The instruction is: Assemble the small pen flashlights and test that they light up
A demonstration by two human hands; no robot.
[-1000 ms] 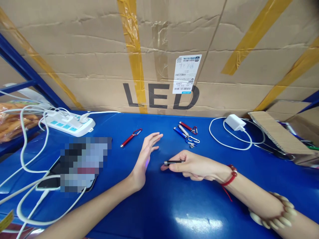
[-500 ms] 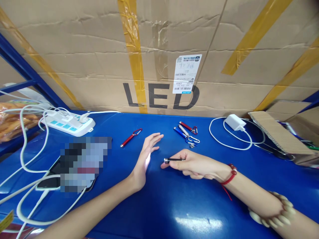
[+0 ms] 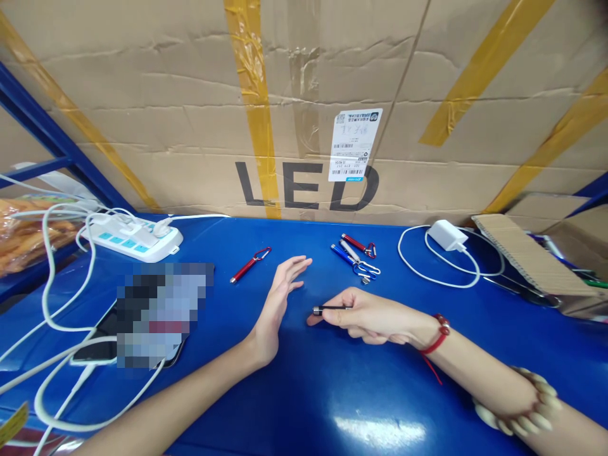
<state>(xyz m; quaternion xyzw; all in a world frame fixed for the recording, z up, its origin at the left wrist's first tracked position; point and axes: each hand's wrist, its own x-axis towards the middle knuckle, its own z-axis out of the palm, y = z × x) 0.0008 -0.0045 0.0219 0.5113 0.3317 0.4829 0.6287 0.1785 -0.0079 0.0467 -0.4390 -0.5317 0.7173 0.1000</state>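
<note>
My right hand (image 3: 363, 315) is closed around a small black penlight (image 3: 327, 310), its silver tip pointing left toward my other palm. Held upright across from it, my left hand (image 3: 280, 304) has its fingers stretched out and holds nothing. No glow shows on that palm. Beyond my left hand a red penlight (image 3: 244, 269) with a red carabiner clip lies on the blue table (image 3: 304, 392). Farther back and to the right, a blue penlight (image 3: 342, 254), a silver one (image 3: 350, 249) and another red one (image 3: 354, 242) lie bunched together with their clips.
On the left are a white power strip (image 3: 135, 239), white cables (image 3: 47, 278) and phones, one partly blurred out. A white charger (image 3: 447, 235) with a looped cable and an open cardboard box (image 3: 532, 259) stand at right. A large carton (image 3: 190, 114) rises along the back.
The bright spot on my left palm and the glow at the penlight's tip have gone out. Both hands stay nearly where they were.
</note>
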